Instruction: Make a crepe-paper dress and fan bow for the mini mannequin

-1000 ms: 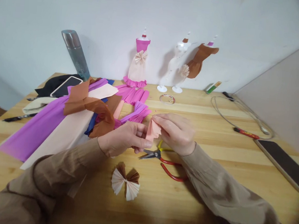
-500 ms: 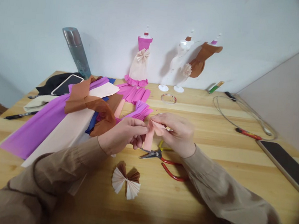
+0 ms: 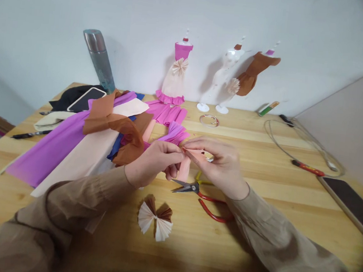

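Both of my hands meet over the middle of the wooden table. My left hand and my right hand pinch a small pleated strip of peach paper between their fingertips; one end hangs down, the other lies under my right fingers. Just below the hands lie scissors with red and yellow handles. A finished pleated bow of cream and brown paper lies nearer to me.
Sheets of purple, peach, brown and pink crepe paper spread at the left. Three small mannequins in paper dresses stand by the wall, beside a steel flask. A phone, a cable and a red tool lie at right.
The peach paper was a fanned piece held upright; it is now folded flatter and narrower between my fingertips. The view has drifted slightly left.
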The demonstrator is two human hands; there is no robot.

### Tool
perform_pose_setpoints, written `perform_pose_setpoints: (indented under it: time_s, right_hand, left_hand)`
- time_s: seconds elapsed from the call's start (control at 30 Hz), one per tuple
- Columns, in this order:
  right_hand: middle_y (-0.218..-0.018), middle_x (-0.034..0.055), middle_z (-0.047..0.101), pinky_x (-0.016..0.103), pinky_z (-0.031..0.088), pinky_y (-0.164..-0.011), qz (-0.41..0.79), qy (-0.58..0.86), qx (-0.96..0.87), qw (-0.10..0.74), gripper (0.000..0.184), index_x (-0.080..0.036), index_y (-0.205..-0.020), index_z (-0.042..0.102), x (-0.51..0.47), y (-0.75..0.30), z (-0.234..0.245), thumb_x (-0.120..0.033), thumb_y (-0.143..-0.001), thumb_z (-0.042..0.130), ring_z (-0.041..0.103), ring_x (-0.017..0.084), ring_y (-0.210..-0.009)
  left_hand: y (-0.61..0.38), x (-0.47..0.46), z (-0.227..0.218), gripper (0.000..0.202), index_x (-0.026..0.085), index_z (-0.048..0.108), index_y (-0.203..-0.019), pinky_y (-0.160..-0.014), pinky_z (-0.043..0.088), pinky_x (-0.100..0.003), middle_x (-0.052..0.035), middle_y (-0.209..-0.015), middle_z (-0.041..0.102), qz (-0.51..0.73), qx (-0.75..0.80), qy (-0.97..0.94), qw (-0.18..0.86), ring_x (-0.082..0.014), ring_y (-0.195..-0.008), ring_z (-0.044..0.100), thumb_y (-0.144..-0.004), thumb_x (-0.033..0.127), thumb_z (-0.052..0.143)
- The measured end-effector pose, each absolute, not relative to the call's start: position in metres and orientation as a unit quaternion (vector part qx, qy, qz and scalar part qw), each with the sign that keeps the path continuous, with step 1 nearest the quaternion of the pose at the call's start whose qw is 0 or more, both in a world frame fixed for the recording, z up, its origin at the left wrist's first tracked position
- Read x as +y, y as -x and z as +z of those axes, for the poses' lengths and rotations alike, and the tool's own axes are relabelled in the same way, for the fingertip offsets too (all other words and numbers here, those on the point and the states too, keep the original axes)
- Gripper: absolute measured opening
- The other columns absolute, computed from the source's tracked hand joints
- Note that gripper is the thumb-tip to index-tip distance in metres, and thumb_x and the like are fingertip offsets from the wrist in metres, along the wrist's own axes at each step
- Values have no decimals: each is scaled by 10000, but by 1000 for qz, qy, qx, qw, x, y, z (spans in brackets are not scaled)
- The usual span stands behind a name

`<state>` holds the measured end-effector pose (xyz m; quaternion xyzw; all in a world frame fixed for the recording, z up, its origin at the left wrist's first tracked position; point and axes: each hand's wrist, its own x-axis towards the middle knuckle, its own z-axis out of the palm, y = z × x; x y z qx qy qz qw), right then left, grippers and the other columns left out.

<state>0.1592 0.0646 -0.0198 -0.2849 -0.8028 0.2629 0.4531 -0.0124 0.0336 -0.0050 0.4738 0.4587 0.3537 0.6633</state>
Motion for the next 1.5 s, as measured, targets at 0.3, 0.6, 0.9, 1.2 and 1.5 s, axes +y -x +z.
perform_pose_setpoints:
  time_s: [0.3, 0.6, 0.9, 1.2, 1.5]
  right_hand:
    - [-798, 37, 731, 333, 562, -715, 387, 324, -728, 463, 49, -213, -743, 717, 66, -156, -19, -228, -789, 707, 683, 188, -787]
    - [-730, 22, 718, 330, 569, -692, 449, 318, -692, 467, 96, -227, -690, 713, 68, -156, -17, -293, -752, 746, 676, 182, -748]
    - [-745, 17, 715, 308, 559, -656, 481, 324, -672, 461, 120, -218, -686, 719, 72, -157, -21, -314, -695, 791, 666, 164, -715]
    - [-717, 18, 655, 285, 513, -605, 481, 338, -682, 436, 147, -193, -644, 700, 73, -160, -21, -300, -722, 764, 619, 145, -677]
    - [-695, -16, 658, 264, 512, -626, 531, 325, -646, 442, 160, -191, -668, 647, 72, -159, -19, -276, -709, 776, 610, 118, -646]
  left_hand:
    - [12, 31, 1, 239, 118, 593, -536, -445, 392, -148, -2, -486, 554, 346, 457, -558, 600, -54, -451, 479, -751, 186, 515]
    - [12, 31, -3, 228, 121, 589, -575, -443, 395, -147, 26, -461, 509, 351, 467, -582, 566, -50, -431, 464, -780, 193, 517]
    - [10, 30, -3, 223, 131, 577, -567, -450, 400, -158, 27, -462, 510, 347, 461, -589, 566, -59, -437, 470, -771, 203, 519]
    - [9, 31, -3, 228, 138, 535, -522, -422, 364, -140, 44, -429, 494, 341, 469, -585, 567, -43, -400, 449, -749, 143, 522]
    - [10, 34, -9, 274, 150, 488, -515, -408, 341, -151, 44, -422, 473, 337, 473, -603, 547, -48, -390, 434, -778, 218, 530]
